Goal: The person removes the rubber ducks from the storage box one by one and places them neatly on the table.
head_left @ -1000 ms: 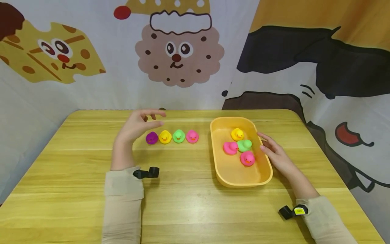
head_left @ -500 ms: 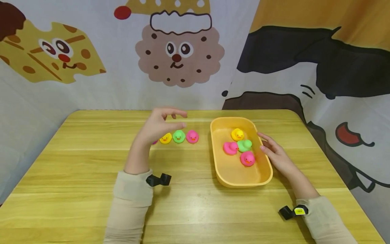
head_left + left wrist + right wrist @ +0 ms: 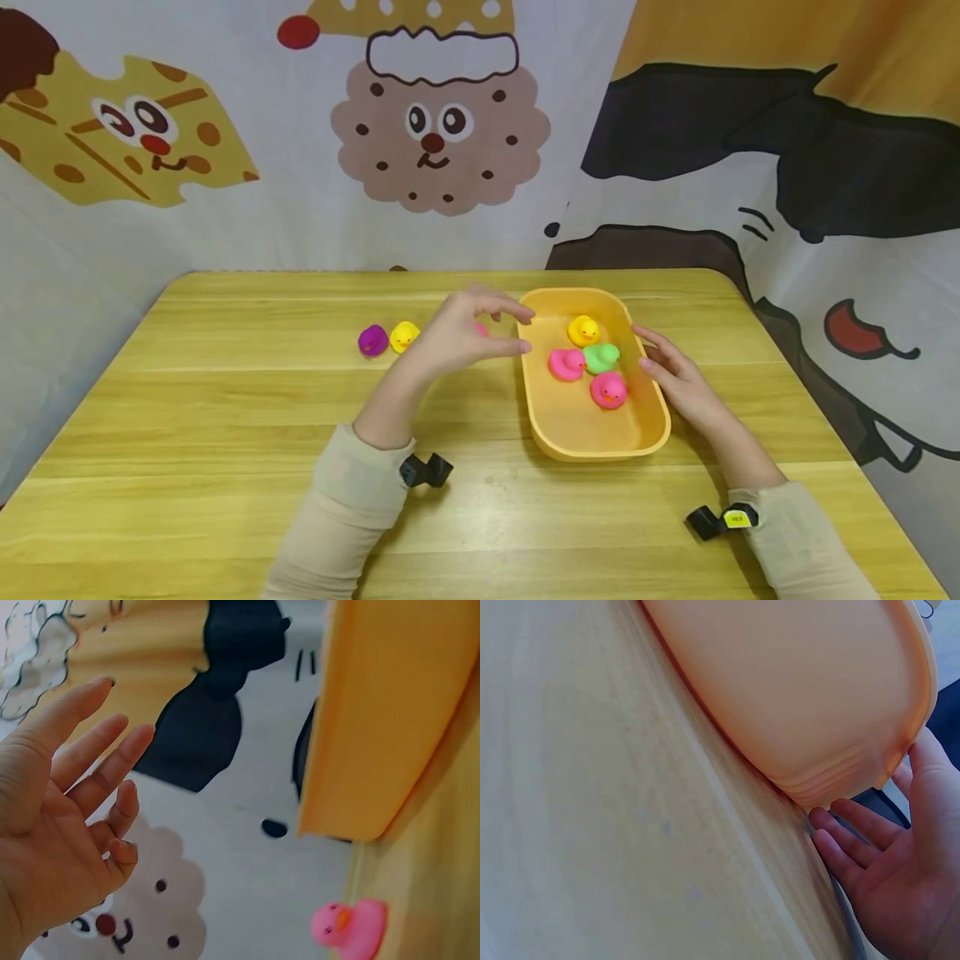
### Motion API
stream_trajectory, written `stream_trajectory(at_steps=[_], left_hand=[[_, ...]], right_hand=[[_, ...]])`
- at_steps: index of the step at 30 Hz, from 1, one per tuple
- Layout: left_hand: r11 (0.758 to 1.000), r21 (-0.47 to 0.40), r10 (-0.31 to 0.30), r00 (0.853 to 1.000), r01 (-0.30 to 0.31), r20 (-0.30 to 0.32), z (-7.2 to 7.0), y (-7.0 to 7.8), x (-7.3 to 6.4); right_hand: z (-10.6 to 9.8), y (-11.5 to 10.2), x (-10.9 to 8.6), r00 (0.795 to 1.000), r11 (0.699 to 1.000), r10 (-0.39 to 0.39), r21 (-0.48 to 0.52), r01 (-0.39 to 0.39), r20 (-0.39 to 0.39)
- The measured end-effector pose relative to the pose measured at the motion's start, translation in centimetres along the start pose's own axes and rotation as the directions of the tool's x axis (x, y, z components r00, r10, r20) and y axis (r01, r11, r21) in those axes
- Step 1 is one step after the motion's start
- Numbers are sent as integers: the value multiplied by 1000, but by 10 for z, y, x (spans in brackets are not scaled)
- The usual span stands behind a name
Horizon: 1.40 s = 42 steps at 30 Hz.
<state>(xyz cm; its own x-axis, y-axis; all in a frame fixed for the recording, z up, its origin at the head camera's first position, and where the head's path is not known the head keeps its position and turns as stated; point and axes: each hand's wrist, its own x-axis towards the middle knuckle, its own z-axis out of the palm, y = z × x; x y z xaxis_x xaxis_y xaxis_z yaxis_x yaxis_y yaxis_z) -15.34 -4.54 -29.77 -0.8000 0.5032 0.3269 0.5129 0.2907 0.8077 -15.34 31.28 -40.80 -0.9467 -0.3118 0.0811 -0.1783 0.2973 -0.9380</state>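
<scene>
My left hand (image 3: 467, 333), thumb and fingers spread, holds nothing by the tray (image 3: 581, 427); the ducks (image 3: 567, 365) inside lie just right of that grip, tray's long axis crosswise to it. Right hand (image 3: 682, 385), fingers loose, touches the tray's opposite side.

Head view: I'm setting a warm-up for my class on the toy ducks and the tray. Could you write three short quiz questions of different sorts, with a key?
1. Count: how many toy ducks lie inside the tray?
2. True or false: the left hand is holding a duck.
3. Fill in the blank: of the toys showing on the table in the head view, the one farthest to the picture's left is ____.

Key
1. Four: a yellow duck, a green duck and two pink ducks.
2. False; its fingers hold nothing.
3. The purple duck.
</scene>
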Motion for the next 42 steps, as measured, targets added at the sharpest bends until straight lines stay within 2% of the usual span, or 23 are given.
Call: stream_trajectory(at_steps=[4,8,11,17,24,30,37,42], left_hand=[[1000,22,20,998,-21,57,14,1,3],[999,35,-3,994,-1,109,25,0,4],[998,58,5,990,-13,144,33,-1,5],[996,57,60,976,-73,210,46,-2,8],[992,89,60,961,-87,272,62,-5,11],[981,156,65,954,-114,292,79,-8,16],[956,280,6,960,-87,280,89,-11,17],[945,316,-8,958,-87,286,97,-15,20]], right_hand=[[0,0,0,1000,1000,-2,2,2,4],[0,0,0,1000,1000,0,8,0,2],[0,0,0,1000,1000,-2,8,2,0],[1,-2,1,1000,1000,-8,21,7,3],[2,-3,1,1000,1000,-10,18,9,5],[0,1,1,1000,1000,-11,10,11,5],[0,0,2,1000,1000,-16,11,16,11],[0,-1,1,1000,1000,-9,8,9,10]])
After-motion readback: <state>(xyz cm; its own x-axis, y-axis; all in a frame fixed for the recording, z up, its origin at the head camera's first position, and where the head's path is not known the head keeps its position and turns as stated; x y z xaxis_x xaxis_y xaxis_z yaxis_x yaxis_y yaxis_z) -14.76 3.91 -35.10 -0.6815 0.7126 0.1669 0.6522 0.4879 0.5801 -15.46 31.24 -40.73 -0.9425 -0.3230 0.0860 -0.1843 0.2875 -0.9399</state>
